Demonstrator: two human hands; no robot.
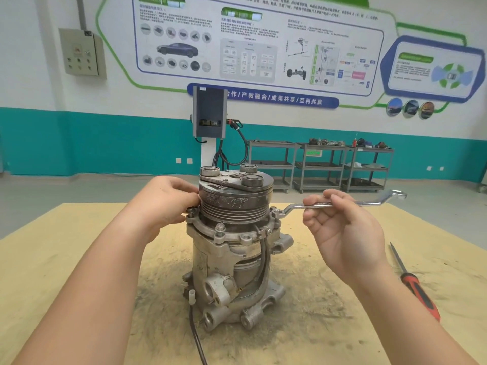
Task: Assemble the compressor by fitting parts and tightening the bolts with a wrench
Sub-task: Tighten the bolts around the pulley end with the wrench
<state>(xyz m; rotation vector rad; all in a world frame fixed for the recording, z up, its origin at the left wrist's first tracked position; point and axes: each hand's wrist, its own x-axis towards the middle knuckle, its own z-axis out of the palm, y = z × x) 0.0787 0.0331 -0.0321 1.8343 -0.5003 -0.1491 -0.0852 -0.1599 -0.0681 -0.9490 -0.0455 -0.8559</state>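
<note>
A grey metal compressor (226, 262) stands upright on the table, its grooved pulley (234, 204) and clutch plate on top. My left hand (166, 204) presses against the pulley's left side, fingers curled at the flange by a bolt (190, 210). My right hand (342, 222) holds a silver ring wrench (342, 204) by its shaft between thumb and fingers. The wrench's ring end (277, 212) sits over a bolt on the flange's right side. Another flange bolt (220, 227) stands at the front.
The tabletop (79, 233) is a yellowish board, dirty around the compressor. A red-handled screwdriver (416, 285) lies at the right. A black cable (196, 335) runs from the compressor toward me. Grey metal shelving carts (319, 164) and a charging station (209, 114) stand at the far wall.
</note>
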